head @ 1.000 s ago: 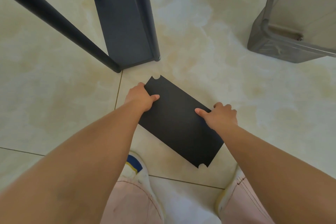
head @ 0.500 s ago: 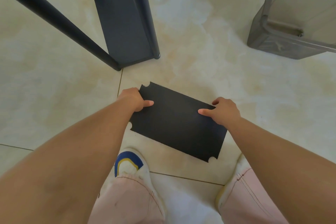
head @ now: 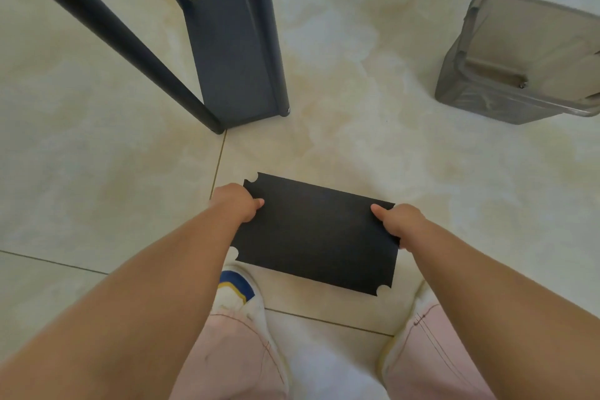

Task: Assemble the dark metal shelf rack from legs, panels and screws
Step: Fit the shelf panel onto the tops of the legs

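Dark panel (head: pixel 316 234): flat rectangular sheet w/ rounded notches cut at its corners, held face-up over the floor (head: pixel 373 146), just ahead of the person's feet. Long side runs roughly left-right, slightly skewed so the right end sits nearer the person.

Left hand (head: pixel 234 203) grips the panel's left short edge, thumb on top, other fingers curled under and out of sight. Right hand (head: pixel 401 221) grips the right short edge the same way, thumb laid on the top face, fingers wrapped below. Both arms stretched fwd.

Part-built rack (head: pixel 230 55) stands ahead-left, well apart from the held panel: dark round legs (head: pixel 263 26) rising out of frame, w/ a grey-black shelf panel seated low between them, just above floor level.

Below the panel: white shoe (head: pixel 238 292) w/ blue and yellow toe patch on the left foot, pale pink trouser legs (head: pixel 233 354) either side.

Far right: grey translucent plastic bin (head: pixel 516 75) tipped on the pale marbled floor tiles; contents can't be made out.
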